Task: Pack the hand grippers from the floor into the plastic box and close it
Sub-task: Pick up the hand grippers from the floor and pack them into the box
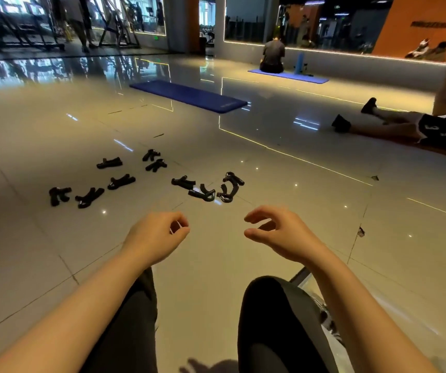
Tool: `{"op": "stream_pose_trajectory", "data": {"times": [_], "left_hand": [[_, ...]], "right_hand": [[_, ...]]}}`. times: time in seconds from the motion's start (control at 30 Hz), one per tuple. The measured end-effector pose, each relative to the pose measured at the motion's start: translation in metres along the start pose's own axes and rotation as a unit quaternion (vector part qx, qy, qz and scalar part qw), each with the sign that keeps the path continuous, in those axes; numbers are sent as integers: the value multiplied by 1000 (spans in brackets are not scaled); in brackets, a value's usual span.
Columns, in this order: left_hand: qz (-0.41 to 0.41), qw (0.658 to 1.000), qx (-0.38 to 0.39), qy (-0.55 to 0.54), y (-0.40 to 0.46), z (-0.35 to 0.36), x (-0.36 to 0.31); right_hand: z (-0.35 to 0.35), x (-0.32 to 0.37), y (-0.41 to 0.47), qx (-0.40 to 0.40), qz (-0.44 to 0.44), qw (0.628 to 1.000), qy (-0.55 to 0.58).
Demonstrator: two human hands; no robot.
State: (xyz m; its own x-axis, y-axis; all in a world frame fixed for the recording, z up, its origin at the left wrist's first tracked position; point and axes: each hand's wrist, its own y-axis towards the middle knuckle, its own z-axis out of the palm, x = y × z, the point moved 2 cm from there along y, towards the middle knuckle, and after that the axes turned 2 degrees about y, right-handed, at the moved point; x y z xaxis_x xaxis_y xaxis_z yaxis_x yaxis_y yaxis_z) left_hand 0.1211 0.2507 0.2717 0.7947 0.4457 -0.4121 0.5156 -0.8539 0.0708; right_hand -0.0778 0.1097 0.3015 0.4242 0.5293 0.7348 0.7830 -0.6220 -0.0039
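A person sits on the glossy tiled floor (243, 254) of a gym, both arms stretched forward above the knees, with the black hand grippers (146, 181) scattered in a loose arc on the tiles well ahead of the hands. The left hand (157, 238) hangs loosely curled, thumb and fingertip nearly meeting, holding nothing; the right hand (278, 232) is half open, fingers hooked and thumb apart, also empty. What appears to be the clear plastic box (321, 308) shows only as a partial edge beside the right leg, largely hidden by the forearm, and whether it stands open cannot be told. None of the scattered grippers has been picked up. The spread is the likely hazard: the far-left pieces lie apart from the cluster at right, so one could be missed, and the bent handles may tangle or stack badly and keep the lid from closing. A blue mat (189, 95) lies beyond, and another person (405, 127) sits at right.
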Motion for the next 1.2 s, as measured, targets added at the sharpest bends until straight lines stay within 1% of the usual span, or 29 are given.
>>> {"op": "stream_pose_trajectory", "data": {"times": [0.07, 0.2, 0.37, 0.57, 0.67, 0.8, 0.87, 1.07, 1.2], "left_hand": [[-21, 999, 19, 17, 10, 8, 28], [-31, 999, -23, 3, 39, -6, 58], [-46, 999, -17, -12, 79, -18, 81], [-46, 997, 0, -60, 150, -23, 91], [-49, 993, 15, -104, 193, -15, 90], [-43, 989, 38, -134, 263, -1, 90], [-25, 991, 49, -118, 305, 1, 97], [50, 994, 99, -9, 432, 4, 126], [64, 989, 136, 5, 500, 37, 154]], "right_hand": [[10, -2, 31, 15, 15, 1000, -9], [27, 4, 100, 19, 25, 999, -43], [44, 18, 159, 44, 15, 997, -66], [14, 8, 217, 81, 38, 991, -98], [-4, -7, 251, 60, 57, 991, -103], [-6, -32, 304, 45, 82, 993, -66], [-7, -50, 336, 36, 93, 994, -54], [-2, -108, 434, 10, 141, 989, -33], [14, -142, 492, 27, 175, 983, -50]]}}
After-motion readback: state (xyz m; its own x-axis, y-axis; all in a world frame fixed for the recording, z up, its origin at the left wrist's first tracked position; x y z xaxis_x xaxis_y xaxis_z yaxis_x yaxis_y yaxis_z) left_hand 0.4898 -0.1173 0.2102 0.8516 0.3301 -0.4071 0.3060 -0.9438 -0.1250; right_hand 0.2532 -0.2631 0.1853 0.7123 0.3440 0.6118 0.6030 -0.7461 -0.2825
